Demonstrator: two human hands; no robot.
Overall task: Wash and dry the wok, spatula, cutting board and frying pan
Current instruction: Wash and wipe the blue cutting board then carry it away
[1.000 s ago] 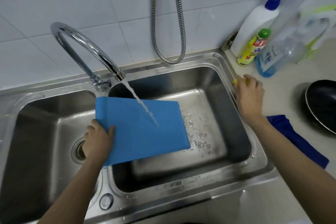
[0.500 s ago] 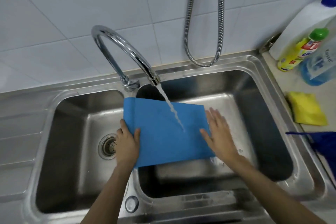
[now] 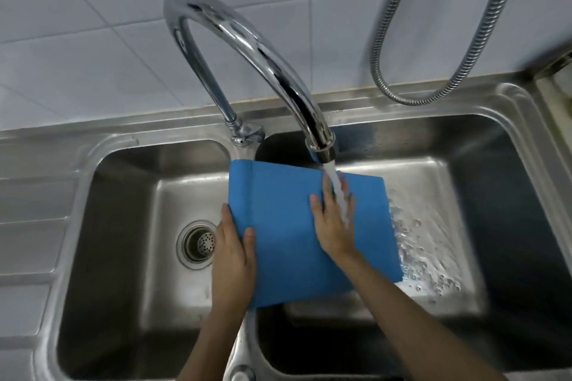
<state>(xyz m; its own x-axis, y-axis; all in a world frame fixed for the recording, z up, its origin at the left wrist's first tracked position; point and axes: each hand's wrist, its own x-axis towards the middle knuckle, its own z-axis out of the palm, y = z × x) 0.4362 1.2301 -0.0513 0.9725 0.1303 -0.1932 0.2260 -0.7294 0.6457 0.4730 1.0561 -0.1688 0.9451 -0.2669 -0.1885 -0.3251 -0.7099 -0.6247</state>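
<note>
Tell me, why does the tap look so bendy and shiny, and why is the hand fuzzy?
Head view: the wide lens bows the faucet and the sink rim; bright glare streaks the chrome; the right hand on the blue cutting board is motion-blurred under the water stream; the left hand looks sharper.

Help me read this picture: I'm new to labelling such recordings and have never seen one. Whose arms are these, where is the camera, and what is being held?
There is no machine here: the arms belong to a person wearing a camera on the head, so this one view looks forward and down at their own hands. Below is a steel double sink against a tiled wall. The left hand grips the left edge of a blue cutting board, holding it tilted over the divider between the two basins. The right hand lies flat on the board's face, fingers straight. Water runs from the curved tap onto that hand and the board, splashing into the right basin. A metal hose hangs on the wall.
</note>
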